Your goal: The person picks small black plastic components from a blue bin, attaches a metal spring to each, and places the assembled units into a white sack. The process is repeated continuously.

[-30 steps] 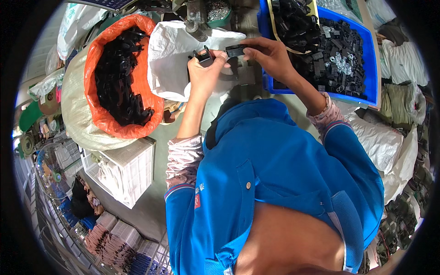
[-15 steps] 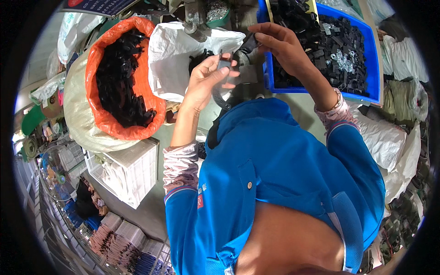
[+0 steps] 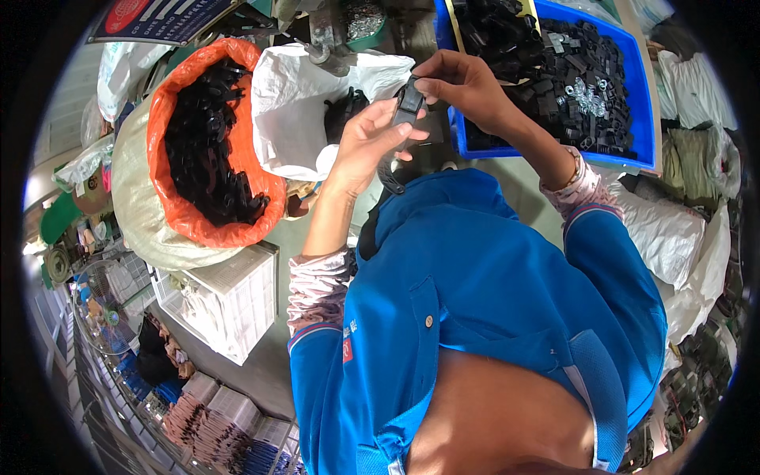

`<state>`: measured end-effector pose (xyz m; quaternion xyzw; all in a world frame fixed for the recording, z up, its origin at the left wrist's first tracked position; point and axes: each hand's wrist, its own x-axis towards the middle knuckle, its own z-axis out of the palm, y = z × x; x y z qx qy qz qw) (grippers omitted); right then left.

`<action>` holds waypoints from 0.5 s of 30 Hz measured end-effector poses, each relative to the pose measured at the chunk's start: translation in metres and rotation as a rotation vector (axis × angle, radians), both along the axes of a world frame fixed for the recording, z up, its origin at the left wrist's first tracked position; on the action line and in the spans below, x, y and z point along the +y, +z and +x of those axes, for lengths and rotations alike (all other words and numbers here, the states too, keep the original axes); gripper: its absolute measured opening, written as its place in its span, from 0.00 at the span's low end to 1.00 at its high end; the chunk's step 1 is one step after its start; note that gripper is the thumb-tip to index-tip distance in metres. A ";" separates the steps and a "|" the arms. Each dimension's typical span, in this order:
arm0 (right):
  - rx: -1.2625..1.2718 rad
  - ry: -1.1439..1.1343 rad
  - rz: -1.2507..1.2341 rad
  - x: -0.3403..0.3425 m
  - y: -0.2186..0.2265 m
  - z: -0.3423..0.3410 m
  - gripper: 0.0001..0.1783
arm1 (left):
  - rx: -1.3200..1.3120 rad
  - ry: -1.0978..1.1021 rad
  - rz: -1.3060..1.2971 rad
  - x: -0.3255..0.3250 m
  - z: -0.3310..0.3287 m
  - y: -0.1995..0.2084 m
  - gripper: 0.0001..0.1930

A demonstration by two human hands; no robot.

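My left hand (image 3: 370, 146) is closed around a dark, curved plastic part (image 3: 388, 176) shaped like a handle, its hooked end hanging below the palm. Above the thumb, the part's upper end (image 3: 409, 101) meets the fingertips of my right hand (image 3: 459, 83). Those fingers are pinched together there; a small black piece seems to be between them, but it is too hidden to name. Behind my left hand stands a white sack (image 3: 286, 119) with black parts inside. Just right of my right hand is a blue bin (image 3: 651, 119).
The bin holds black pieces (image 3: 546, 107) and shiny metal bits (image 3: 584, 96). At the left stands an orange-lined sack (image 3: 269, 210) full of black parts. A green container of small metal pieces (image 3: 366, 22) is at the top. A white crate (image 3: 237, 297) stands lower left.
My right hand has moved left and slightly down, from beside the blue bin to the top of the part in my left hand. My left hand has shifted slightly right.
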<state>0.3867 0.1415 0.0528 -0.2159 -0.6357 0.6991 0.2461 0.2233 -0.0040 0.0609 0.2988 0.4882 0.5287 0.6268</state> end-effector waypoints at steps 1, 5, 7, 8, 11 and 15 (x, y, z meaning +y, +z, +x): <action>-0.003 -0.012 0.014 -0.001 0.000 0.001 0.12 | 0.002 -0.006 0.000 0.000 0.001 0.000 0.19; 0.048 -0.053 0.014 -0.009 -0.006 0.004 0.12 | 0.016 -0.030 -0.016 0.001 0.002 -0.006 0.18; 0.060 -0.048 -0.026 -0.010 -0.007 0.006 0.12 | 0.027 -0.039 -0.026 0.003 0.002 -0.007 0.18; 0.065 -0.047 -0.047 -0.010 -0.008 0.008 0.12 | 0.035 -0.042 -0.027 0.004 0.002 -0.006 0.18; 0.088 -0.064 -0.067 -0.011 -0.012 0.008 0.09 | 0.053 -0.032 -0.029 0.010 0.005 -0.004 0.18; 0.069 -0.105 -0.120 -0.020 -0.010 0.009 0.09 | 0.192 0.031 -0.001 0.016 0.011 -0.001 0.20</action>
